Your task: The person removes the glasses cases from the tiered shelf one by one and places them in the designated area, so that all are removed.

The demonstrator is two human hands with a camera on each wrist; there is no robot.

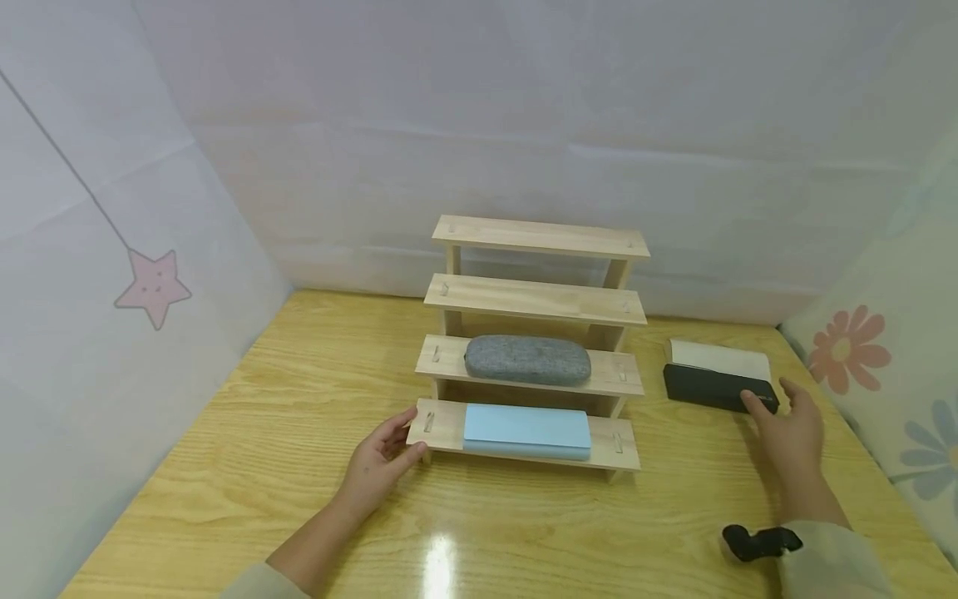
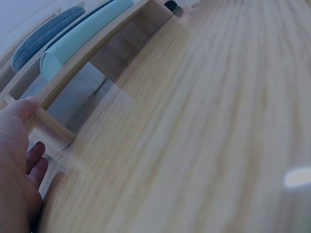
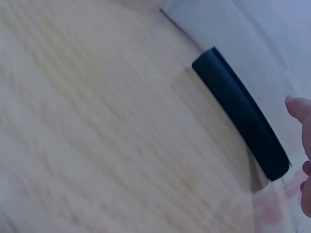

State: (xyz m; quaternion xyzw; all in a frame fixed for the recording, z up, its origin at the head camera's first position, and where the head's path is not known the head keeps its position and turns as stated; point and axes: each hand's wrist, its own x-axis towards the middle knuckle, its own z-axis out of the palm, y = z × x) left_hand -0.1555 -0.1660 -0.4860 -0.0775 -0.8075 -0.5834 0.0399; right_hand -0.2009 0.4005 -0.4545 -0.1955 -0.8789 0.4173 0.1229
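Note:
A stepped wooden rack (image 1: 539,299) stands mid-table. On its lowest shelf lies a light blue glasses case (image 1: 527,431), and on the one above it a grey fabric glasses case (image 1: 527,359). My left hand (image 1: 380,462) holds the left end of the lowest shelf, its thumb (image 2: 25,108) at the board's edge. To the right of the rack lies a black glasses case (image 1: 711,388) in front of a cream case (image 1: 722,359). My right hand (image 1: 795,428) is at the black case's right end, its thumb overlapping it in the head view; a gap shows between them in the right wrist view.
The two upper shelves of the rack carry nothing. Pale cloth (image 1: 524,100) hangs behind the wood-grain table (image 1: 314,374) and along both sides, with a star print on the left and flower prints on the right. A black strap (image 1: 762,542) is on my right wrist.

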